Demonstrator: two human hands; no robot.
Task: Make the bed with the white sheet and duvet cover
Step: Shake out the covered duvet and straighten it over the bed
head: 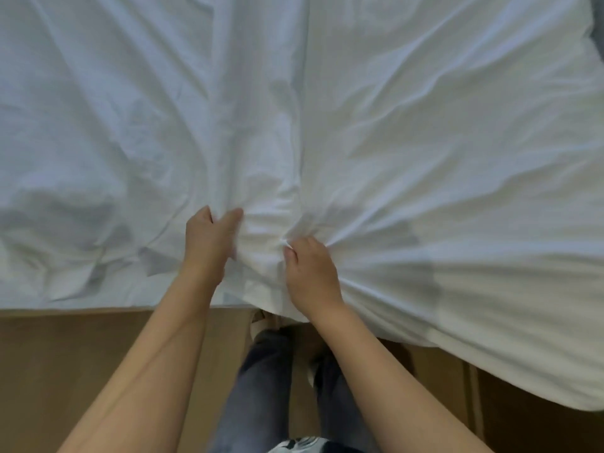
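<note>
A wrinkled white duvet cover [408, 152] lies spread over the bed and fills most of the view. Its near edge hangs over the bed's side at the right. My left hand [209, 243] grips a bunch of the white fabric near the bed's near edge, with creases fanning out from it. My right hand [310, 273] grips another gathered fold of the same fabric just to the right, and folds radiate from it toward the right. The flatter white sheet [81, 158] shows at the left.
A brown wooden floor [65, 371] runs along the bed's near edge. My legs in blue jeans [261, 387] stand against the bed between my arms. A dark patch [598, 34] shows at the far right edge.
</note>
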